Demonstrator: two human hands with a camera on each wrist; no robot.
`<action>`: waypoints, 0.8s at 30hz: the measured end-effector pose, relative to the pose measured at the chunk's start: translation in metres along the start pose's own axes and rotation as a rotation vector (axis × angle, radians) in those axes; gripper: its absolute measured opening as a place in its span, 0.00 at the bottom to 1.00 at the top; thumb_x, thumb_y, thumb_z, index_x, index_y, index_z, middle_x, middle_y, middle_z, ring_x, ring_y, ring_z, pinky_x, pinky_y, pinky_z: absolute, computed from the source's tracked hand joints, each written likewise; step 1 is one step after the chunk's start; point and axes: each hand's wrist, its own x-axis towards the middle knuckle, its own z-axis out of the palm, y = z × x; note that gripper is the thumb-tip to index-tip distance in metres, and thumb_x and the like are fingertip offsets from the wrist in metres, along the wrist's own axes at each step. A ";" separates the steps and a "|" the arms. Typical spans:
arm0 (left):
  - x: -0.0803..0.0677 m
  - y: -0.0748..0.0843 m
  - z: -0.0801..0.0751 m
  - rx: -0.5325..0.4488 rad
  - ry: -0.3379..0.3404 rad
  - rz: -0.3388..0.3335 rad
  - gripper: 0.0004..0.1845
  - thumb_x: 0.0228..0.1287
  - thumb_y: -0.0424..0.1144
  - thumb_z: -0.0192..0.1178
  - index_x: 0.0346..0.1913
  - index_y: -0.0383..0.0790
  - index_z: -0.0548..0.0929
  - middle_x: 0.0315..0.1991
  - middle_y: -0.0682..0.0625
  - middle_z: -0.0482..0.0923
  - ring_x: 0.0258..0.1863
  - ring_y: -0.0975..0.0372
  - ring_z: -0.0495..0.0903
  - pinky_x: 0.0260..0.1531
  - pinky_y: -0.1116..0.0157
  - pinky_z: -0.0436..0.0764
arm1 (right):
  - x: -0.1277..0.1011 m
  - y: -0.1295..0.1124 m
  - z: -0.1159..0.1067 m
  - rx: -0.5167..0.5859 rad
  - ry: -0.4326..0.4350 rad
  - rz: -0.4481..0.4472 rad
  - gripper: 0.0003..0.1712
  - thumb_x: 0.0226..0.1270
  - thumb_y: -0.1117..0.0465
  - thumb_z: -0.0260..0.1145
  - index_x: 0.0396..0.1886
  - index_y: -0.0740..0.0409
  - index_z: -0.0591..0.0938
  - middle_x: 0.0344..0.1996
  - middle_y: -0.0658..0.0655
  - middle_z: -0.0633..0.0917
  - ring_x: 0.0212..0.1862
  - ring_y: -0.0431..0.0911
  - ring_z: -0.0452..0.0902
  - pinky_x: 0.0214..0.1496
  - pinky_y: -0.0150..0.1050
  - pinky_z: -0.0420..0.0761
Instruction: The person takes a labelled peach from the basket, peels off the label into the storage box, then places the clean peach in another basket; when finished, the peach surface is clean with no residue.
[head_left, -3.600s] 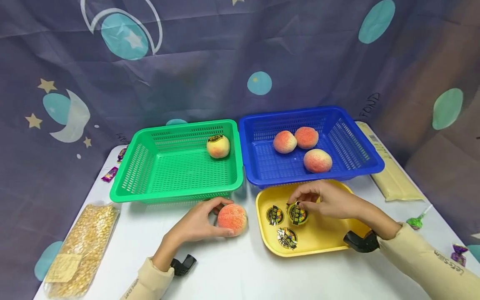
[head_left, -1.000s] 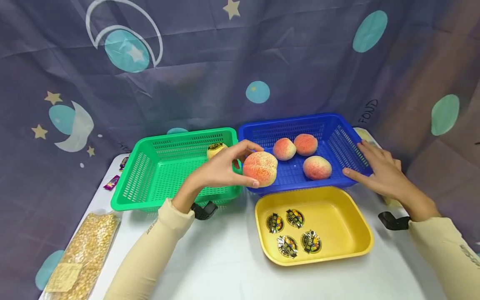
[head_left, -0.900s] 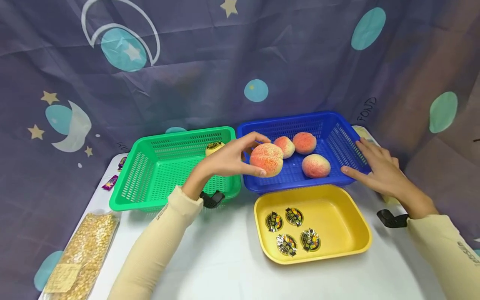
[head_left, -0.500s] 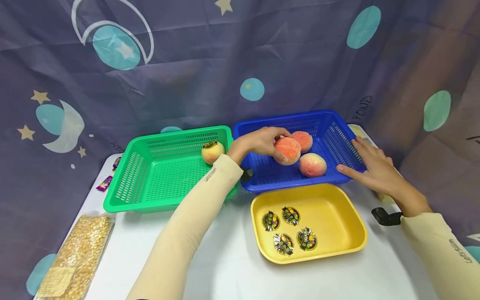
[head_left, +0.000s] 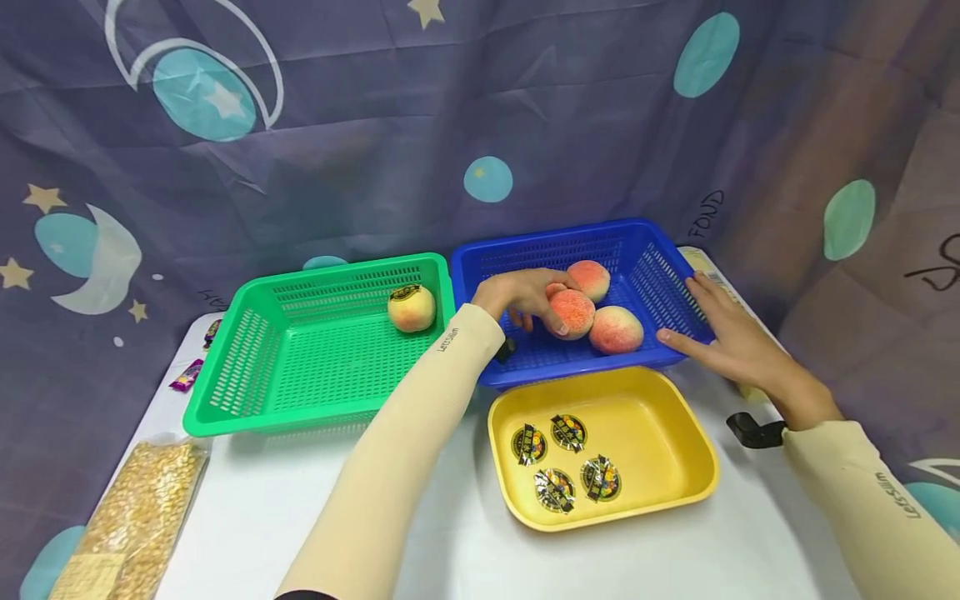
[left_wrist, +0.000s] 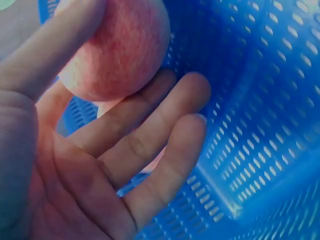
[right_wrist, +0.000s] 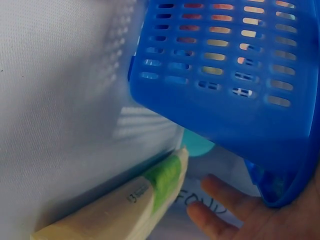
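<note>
Inside the blue basket (head_left: pixel 495 250), my left hand (head_left: pixel 521 300) holds a red-yellow peach (head_left: pixel 573 313) between thumb and fingers. The left wrist view shows the thumb on this peach (left_wrist: pixel 125 50), with the other fingers fairly straight beneath it. Around it lie a peach (head_left: pixel 589 280) behind and another peach (head_left: pixel 617 330) to the right. One more is mostly hidden by my left hand. My right hand (head_left: pixel 738 342) rests at the basket's right rim, fingers extended; the right wrist view shows fingertips (right_wrist: pixel 212 185) outside the basket wall.
A green basket (head_left: pixel 225 350) on the left holds one peach (head_left: pixel 412 308) with a black-gold sticker. In front stands a yellow tray (head_left: pixel 675 492) with several round stickers (head_left: pixel 568 432). A bag of corn kernels (head_left: pixel 138 508), candies (head_left: pixel 187 375) and a pale packet (right_wrist: pixel 145 200) lie around.
My left hand has carried the peach rightward from above the baskets down into the blue basket among the others. Earlier my right hand left the yellow tray for the blue basket's rim.
</note>
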 end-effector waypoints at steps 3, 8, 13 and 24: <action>0.000 -0.001 0.003 0.026 0.023 -0.008 0.40 0.63 0.43 0.72 0.75 0.60 0.66 0.77 0.48 0.59 0.46 0.41 0.87 0.49 0.48 0.86 | 0.001 -0.003 0.001 0.004 -0.002 -0.005 0.59 0.70 0.37 0.62 0.83 0.59 0.40 0.83 0.66 0.39 0.81 0.72 0.37 0.72 0.78 0.47; -0.002 -0.004 0.005 0.048 0.050 -0.015 0.37 0.67 0.42 0.69 0.76 0.58 0.66 0.78 0.50 0.60 0.45 0.42 0.87 0.48 0.50 0.86 | 0.001 -0.006 0.001 -0.009 0.003 -0.012 0.59 0.70 0.37 0.62 0.83 0.60 0.41 0.83 0.66 0.39 0.80 0.73 0.39 0.72 0.77 0.49; -0.004 -0.006 0.005 0.037 0.059 0.016 0.36 0.67 0.42 0.69 0.75 0.57 0.67 0.77 0.49 0.62 0.45 0.43 0.87 0.48 0.50 0.86 | 0.000 -0.007 -0.001 -0.012 -0.004 -0.002 0.59 0.70 0.37 0.62 0.84 0.58 0.40 0.83 0.65 0.38 0.79 0.74 0.40 0.70 0.79 0.50; -0.008 -0.003 0.004 0.102 0.093 0.023 0.36 0.68 0.43 0.68 0.76 0.56 0.66 0.78 0.51 0.60 0.38 0.46 0.85 0.42 0.55 0.87 | -0.003 -0.003 0.000 -0.005 0.007 -0.004 0.60 0.70 0.38 0.62 0.83 0.59 0.39 0.83 0.68 0.39 0.80 0.74 0.39 0.71 0.79 0.48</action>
